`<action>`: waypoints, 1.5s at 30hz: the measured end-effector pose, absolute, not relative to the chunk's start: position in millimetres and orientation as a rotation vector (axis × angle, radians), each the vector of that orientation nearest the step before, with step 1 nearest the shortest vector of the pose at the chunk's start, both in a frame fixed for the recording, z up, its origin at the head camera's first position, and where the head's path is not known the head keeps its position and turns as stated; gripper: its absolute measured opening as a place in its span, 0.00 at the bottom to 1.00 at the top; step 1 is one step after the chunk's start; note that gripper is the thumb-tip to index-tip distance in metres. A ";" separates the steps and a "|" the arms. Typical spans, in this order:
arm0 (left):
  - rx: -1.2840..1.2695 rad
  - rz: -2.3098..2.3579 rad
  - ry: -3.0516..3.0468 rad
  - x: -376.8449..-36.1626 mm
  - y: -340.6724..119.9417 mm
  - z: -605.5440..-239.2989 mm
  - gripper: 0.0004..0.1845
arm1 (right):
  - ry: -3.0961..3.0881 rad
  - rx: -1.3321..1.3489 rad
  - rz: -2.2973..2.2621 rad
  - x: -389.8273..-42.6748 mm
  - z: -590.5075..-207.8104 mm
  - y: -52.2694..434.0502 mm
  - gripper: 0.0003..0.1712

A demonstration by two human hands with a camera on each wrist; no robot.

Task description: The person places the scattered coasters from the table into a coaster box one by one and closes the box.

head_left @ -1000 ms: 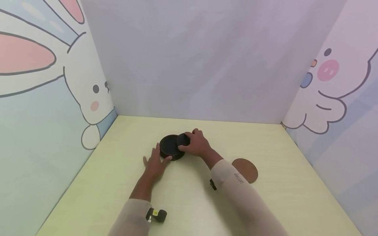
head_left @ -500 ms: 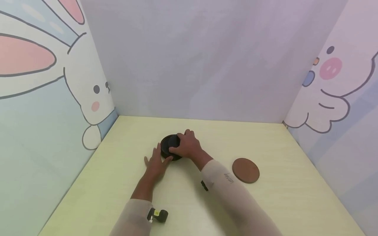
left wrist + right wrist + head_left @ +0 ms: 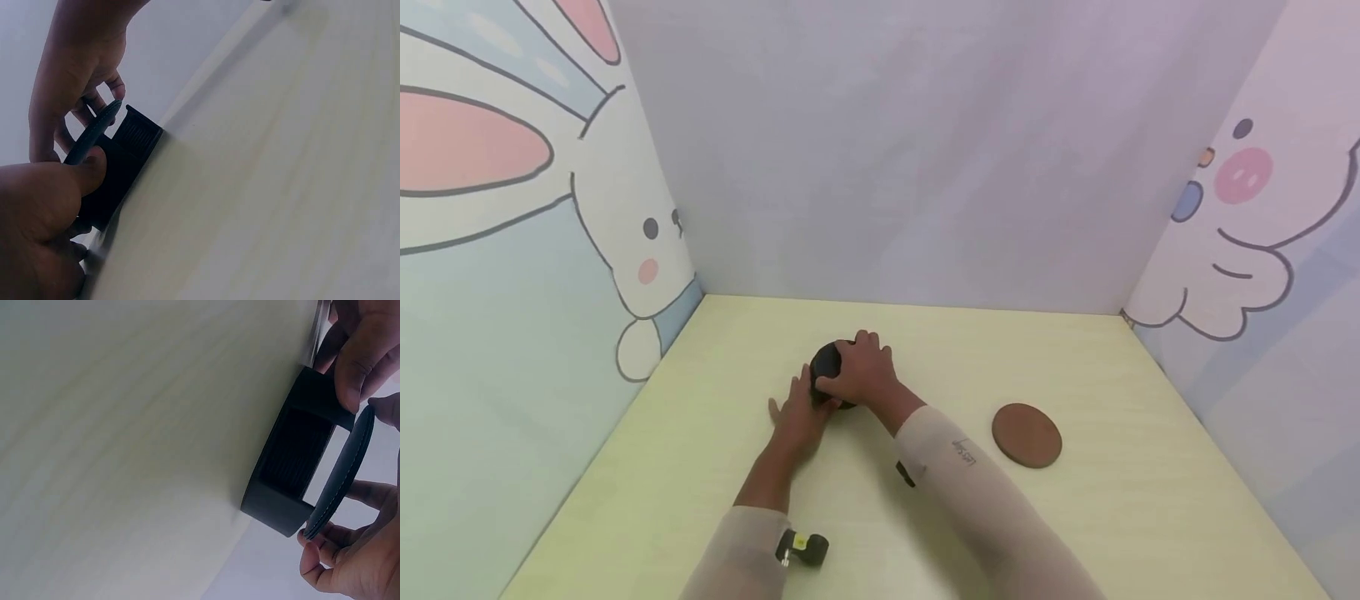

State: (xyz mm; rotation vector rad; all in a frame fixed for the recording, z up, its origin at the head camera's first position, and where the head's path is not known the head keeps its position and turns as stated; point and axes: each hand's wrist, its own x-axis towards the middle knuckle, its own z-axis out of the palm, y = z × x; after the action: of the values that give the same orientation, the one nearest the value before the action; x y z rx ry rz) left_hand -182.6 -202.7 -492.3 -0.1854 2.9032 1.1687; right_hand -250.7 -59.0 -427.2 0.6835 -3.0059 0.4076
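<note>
The right hand (image 3: 865, 371) is curled over a thin dark disc (image 3: 340, 478), pinching its edge between the thumb and the fingertips (image 3: 315, 559); the disc is tilted, its lower edge just above the open top of a round black holder (image 3: 294, 469). The holder sits directly beneath this hand on the pale yellow tabletop (image 3: 1075, 517), and stacked ribbed edges show through a slot in its side wall. From the head view, the right hand covers most of the holder (image 3: 826, 367), so only its left rim shows. The left hand (image 3: 799, 417) lies immediately to the near-left of the right hand, fingers mostly extended and palm down on the tabletop, with the thumb (image 3: 87, 175) pressed against the holder's outer wall (image 3: 122, 169); it grips nothing, it only braces the holder. In the left wrist view, the disc (image 3: 94, 131) appears edge-on between the thumb of the left hand and the fingers of the right hand (image 3: 75, 81). Both forearms wear light beige sleeves (image 3: 985, 500), and a small black wrist device (image 3: 801, 547) with a yellow mark is strapped at the left sleeve. Well apart to the right of the right forearm, a brown round coaster (image 3: 1027, 434) lies flat on the tabletop. Beyond the hands stands a plain lilac rear wall (image 3: 910, 150); to the left is a panel with a cartoon rabbit (image 3: 640, 250), to the right a panel with a cartoon pig (image 3: 1240, 208).
</note>
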 end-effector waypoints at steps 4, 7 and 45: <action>-0.195 1.133 2.902 -184.1 -201.4 -492.6 0.53 | -3.017 0.685 0.357 -250.9 -429.0 -61.3 0.40; -0.200 1.130 2.893 -183.6 -200.7 -492.3 0.53 | -3.023 0.678 0.339 -251.8 -431.7 -62.0 0.41; -0.188 1.208 2.860 -179.1 -201.4 -490.3 0.52 | -3.046 0.506 0.777 -287.4 -429.0 5.1 0.38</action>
State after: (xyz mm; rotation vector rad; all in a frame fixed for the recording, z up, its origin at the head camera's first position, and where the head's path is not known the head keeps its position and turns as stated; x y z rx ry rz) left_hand -179.1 -201.4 -490.3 -0.1876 2.8597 1.2084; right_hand -287.4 5.1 -429.0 0.5055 -3.0461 0.7768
